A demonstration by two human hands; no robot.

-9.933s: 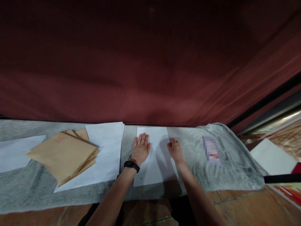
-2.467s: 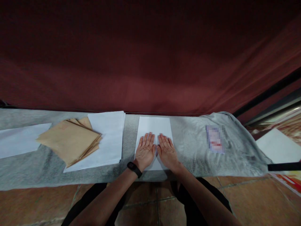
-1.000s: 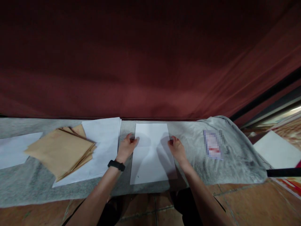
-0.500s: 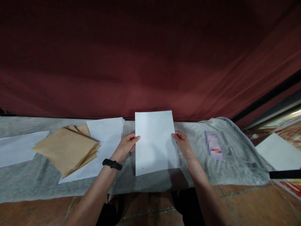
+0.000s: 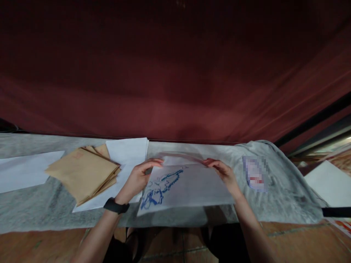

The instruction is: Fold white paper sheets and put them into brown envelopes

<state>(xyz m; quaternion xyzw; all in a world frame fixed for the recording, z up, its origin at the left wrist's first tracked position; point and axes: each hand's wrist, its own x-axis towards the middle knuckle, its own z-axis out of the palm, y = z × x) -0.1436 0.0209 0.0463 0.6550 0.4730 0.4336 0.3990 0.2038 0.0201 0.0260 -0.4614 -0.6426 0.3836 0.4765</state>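
**2 hands on a sheet with blue drawing**

At the lower centre of the frame we hold a white sheet (image 5: 197, 186) above the grey-covered tabletop (image 5: 189, 217). The fingers of our left hand (image 5: 141, 179) close narrowly on its upper left edge; those of our right hand (image 5: 223, 171) pinch its upper right edge. The paper bends between the 2 grips, and blue lines run over its left part. We wear a black wristband (image 5: 116, 205) on the left wrist. At lower left, brown envelopes (image 5: 82, 175) overlap a white paper stack (image 5: 128, 149). At lower right we see a pixelated item (image 5: 253, 173). A dark red backdrop (image 5: 164, 84) fills the upper frame.
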